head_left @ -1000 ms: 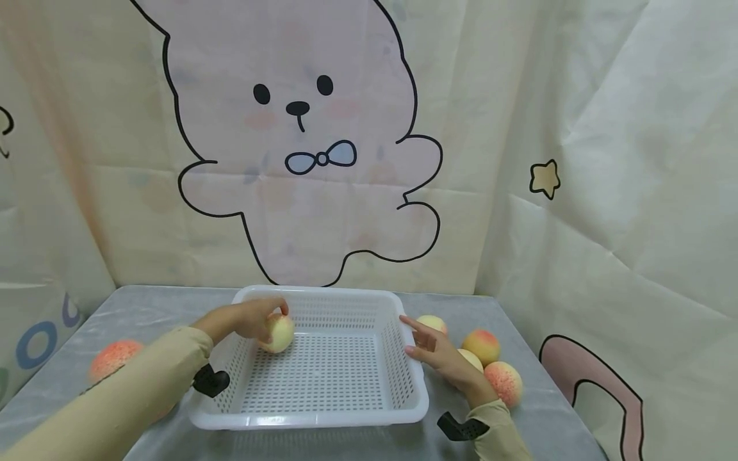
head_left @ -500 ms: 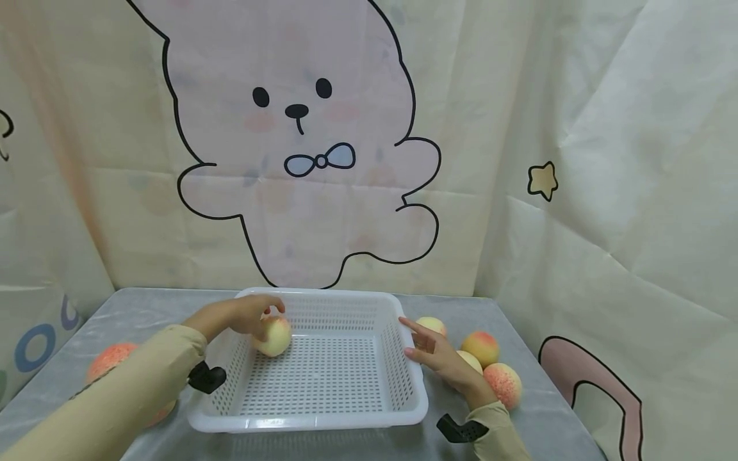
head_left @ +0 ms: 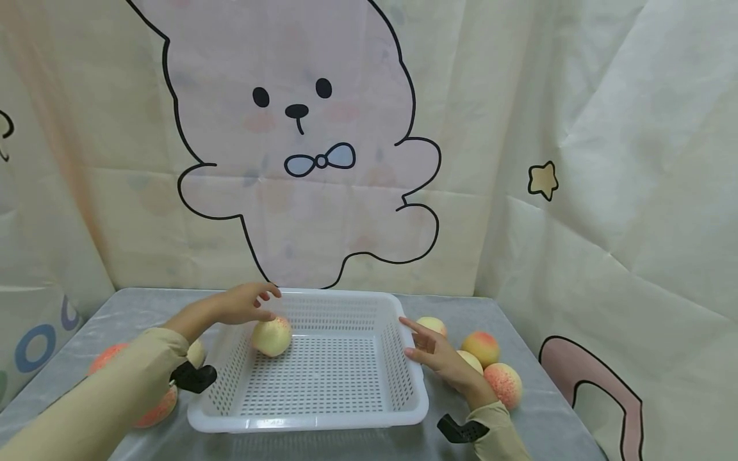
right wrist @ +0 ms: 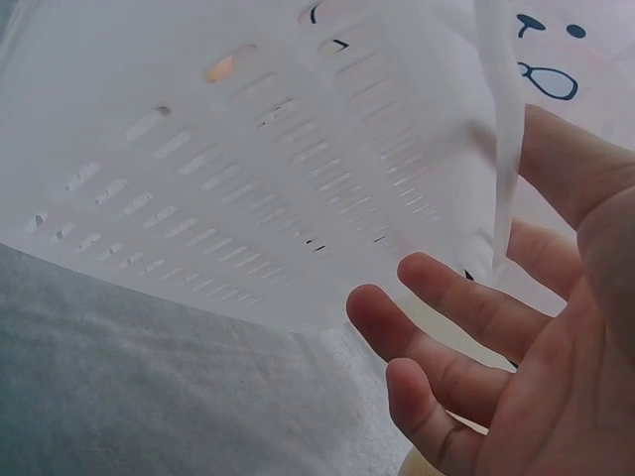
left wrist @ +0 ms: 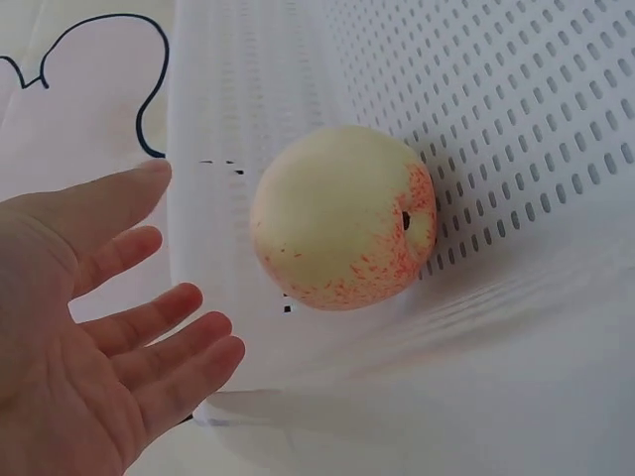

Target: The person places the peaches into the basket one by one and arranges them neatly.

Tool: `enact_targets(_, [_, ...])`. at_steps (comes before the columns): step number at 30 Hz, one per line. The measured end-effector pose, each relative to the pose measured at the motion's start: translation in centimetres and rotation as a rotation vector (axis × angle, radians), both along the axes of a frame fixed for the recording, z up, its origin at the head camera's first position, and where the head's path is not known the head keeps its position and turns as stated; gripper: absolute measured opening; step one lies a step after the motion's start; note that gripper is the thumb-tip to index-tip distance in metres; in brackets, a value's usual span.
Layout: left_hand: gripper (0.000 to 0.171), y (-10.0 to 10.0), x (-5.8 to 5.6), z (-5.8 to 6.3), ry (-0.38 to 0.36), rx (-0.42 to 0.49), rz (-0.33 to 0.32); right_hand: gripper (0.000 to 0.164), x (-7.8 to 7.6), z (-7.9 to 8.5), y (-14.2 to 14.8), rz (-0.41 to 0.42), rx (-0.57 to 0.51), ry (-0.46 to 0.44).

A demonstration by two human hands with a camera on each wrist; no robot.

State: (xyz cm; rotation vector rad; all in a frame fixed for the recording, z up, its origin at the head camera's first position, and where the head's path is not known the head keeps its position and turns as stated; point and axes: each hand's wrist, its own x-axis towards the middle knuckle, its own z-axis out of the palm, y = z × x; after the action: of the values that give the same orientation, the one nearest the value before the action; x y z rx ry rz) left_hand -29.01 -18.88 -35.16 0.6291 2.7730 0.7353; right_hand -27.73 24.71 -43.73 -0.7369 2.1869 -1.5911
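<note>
A pale yellow peach with red speckles (head_left: 272, 336) lies inside the white perforated plastic basket (head_left: 311, 421), near its left wall. Just above and left of this peach, over the basket's left rim, is my left hand (head_left: 245, 304), fingers spread and holding nothing. The left wrist view shows a gap between the fingers (left wrist: 193, 372) and the peach (left wrist: 342, 218). My right hand (head_left: 441, 358) touches the basket's right rim with its thumb and a fingertip. In the right wrist view, other loosely extended fingers (right wrist: 437, 357) lie outside the slotted wall (right wrist: 238, 178).
Several peaches (head_left: 481, 347) sit right of the basket, behind and beside my right forearm. More peaches (head_left: 158, 410) lie at the left, partly covered by my left sleeve (head_left: 127, 371). The grey-covered table (head_left: 461, 442) ends at a printed curtain (head_left: 357, 211).
My left hand has let go of the peach and lifted up and left. The peach stays in the basket. More of the left-hand peaches show. The right hand keeps its place.
</note>
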Motion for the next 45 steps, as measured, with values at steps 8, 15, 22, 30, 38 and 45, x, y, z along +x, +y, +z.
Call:
enact_targets(8, [0.047,-0.6,0.4,0.3,0.039,0.082,0.001,0.065,0.2,0.1,0.1,-0.008,-0.003,-0.009])
enact_targets(15, [0.045,-1.8,1.0,0.4,0.097,0.166,-0.002,0.064,0.3,0.3,-0.1,-0.039,0.025,-0.007])
enact_targets(22, [0.042,-3.3,2.0,0.2,0.128,0.263,-0.012,0.065,0.3,0.2,-0.2,-0.065,0.049,-0.017])
enact_targets(30, [0.041,-5.7,3.1,0.1,0.162,0.306,0.019,0.064,0.1,0.1,-0.1,-0.033,0.026,-0.008])
enact_targets(38, [0.041,-7.6,4.7,-0.2,0.189,0.294,0.070,0.066,0.3,0.1,0.0,-0.050,0.037,-0.020])
enact_targets(45, [0.043,-8.7,6.3,-0.6,0.173,0.293,0.103,0.066,0.2,0.1,-0.1,-0.053,0.028,-0.024])
